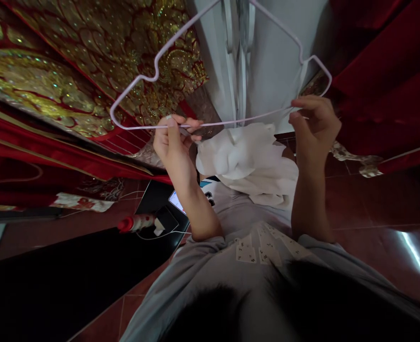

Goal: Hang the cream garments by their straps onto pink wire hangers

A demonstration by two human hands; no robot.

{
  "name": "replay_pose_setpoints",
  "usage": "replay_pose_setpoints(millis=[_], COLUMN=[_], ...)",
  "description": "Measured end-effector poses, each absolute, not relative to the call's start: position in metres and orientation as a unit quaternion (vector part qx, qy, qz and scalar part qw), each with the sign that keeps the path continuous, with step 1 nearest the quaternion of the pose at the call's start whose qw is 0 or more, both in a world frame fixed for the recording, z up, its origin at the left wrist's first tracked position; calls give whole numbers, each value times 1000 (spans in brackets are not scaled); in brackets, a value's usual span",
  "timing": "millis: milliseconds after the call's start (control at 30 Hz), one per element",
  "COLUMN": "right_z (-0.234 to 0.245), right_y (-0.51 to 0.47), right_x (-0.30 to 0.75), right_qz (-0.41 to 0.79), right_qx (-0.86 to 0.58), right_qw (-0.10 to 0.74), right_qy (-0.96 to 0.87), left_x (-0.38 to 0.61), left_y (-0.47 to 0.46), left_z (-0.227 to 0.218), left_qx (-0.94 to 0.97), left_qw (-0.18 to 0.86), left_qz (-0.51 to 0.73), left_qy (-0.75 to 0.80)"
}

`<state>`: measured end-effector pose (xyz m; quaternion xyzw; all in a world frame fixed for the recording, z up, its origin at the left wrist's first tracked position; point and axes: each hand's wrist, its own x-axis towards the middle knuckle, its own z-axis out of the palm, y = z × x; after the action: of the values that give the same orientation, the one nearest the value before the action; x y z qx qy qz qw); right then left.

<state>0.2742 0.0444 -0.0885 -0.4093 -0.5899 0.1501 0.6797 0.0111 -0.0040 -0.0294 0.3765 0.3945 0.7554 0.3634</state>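
A pale pink clothes hanger [176, 36] is held up in front of me, its lower bar nearly level. Near the bar's left end, my left hand [174, 140] is closed around it, thumb on top. At the other end my right hand [315, 126] pinches the bar between thumb and fingertips. A thin, pale strip [300, 78] runs from the hanger's right notch down to those fingertips; what it belongs to is unclear. Below the bar, a bunched white garment [263, 164] lies against my front, and its upper edge reaches up between my hands.
Red and gold sequined clothing [89, 61] hangs at left, red cloth [391, 76] at right. Behind the hanger stands a pale cabinet [277, 57] with long handles. On a black surface [99, 256] at lower left are a red-capped bottle [135, 222], a phone [177, 202] and a cable.
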Motion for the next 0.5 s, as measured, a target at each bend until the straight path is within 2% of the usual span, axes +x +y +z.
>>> replay_pose_setpoints(millis=[100,333,500], right_z=[-84,-77,-59], right_y=[41,44,36], right_x=[265,251,251], right_qz=[177,143,220], right_qx=[-405,-315,-300], right_qw=[670,794,704], right_qy=[-596,-499,-604], left_x=[15,14,5], left_y=[-3,-2,-3], left_z=[-26,-19,-22], left_qx=[367,363,391], left_qw=[355,353,347], left_qz=[772,779,780], left_qy=[379,371,344])
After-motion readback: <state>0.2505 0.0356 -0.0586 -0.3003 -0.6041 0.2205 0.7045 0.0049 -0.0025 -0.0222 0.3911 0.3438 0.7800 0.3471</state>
